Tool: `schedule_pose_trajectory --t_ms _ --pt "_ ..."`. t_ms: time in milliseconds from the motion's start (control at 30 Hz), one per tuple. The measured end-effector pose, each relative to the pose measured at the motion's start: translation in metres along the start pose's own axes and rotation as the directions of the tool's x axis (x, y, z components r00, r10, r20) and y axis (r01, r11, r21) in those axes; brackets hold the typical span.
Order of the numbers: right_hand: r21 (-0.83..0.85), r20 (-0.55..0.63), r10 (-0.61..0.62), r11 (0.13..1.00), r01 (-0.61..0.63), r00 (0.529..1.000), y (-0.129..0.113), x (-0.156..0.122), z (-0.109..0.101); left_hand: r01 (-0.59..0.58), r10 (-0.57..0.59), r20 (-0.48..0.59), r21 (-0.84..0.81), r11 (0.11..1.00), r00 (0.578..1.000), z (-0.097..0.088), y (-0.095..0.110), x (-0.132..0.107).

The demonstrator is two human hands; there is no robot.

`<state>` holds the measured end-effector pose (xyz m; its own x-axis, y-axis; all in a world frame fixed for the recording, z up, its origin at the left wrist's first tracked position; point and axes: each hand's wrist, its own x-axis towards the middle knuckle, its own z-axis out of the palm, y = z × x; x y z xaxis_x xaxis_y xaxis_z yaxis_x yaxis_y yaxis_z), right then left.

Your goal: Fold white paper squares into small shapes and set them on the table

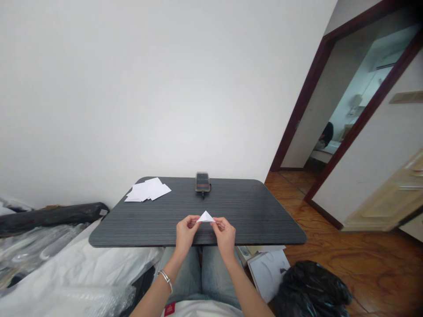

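**Paper triangle [205,217] pinched over the table [109,237]**

My left hand [186,233] and right hand [225,237] are both drawn in narrow, each holding one lower corner of the triangle between thumb and fingers. Nothing else is in either hand. The two hands sit close together, with the paper spanning the short gap between them and its point facing up and away from me.

I seem to be holding it by the ends so that the middle stays free and in full view, while the paper stays lifted off the dark, finely grained tabletop. My hands are near the table's front edge, just above my jeans [188,268], which looks like a comfortable working spot.

The triangle is small, white and crisp-edged, with a clean peak. My fingers hide its lower corners, and I can't tell how many layers it has.

Farther off, white sheets [147,190] lie in a loose, overlapping pile near the table's far left corner, within easy reach. A phone [202,182] lies at the far edge with a short black cable [203,194] at its end. A silver bracelet [166,280] circles my left wrist.
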<state>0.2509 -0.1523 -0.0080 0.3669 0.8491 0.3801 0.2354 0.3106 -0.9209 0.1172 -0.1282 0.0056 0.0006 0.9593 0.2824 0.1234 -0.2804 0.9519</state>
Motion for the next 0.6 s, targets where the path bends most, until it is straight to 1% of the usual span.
schedule_pose_trajectory --t_ms 167,267,433,533,600 --pt "-0.105 -0.014 -0.05 0.993 0.048 0.999 -0.003 -0.003 -0.001 -0.039 0.039 0.0 0.091 0.995 0.999 0.003 0.001 0.0" --pt "-0.142 -0.023 -0.06 0.988 0.056 0.998 -0.005 -0.004 -0.002 -0.047 0.045 0.015 0.14 0.989 0.999 0.003 0.003 0.0" --pt "-0.152 -0.062 -0.088 0.985 0.078 0.994 -0.008 -0.005 -0.002 -0.039 0.039 0.004 0.207 0.978 0.999 0.005 0.006 -0.003" --pt "-0.129 -0.066 -0.129 0.984 0.12 0.989 -0.01 -0.006 -0.002 -0.033 0.034 -0.001 0.25 0.968 0.999 0.007 0.009 -0.005" --pt "-0.109 -0.058 -0.161 0.982 0.154 0.985 -0.011 -0.007 -0.002 -0.046 0.043 0.016 0.305 0.951 0.999 0.007 0.011 -0.007"
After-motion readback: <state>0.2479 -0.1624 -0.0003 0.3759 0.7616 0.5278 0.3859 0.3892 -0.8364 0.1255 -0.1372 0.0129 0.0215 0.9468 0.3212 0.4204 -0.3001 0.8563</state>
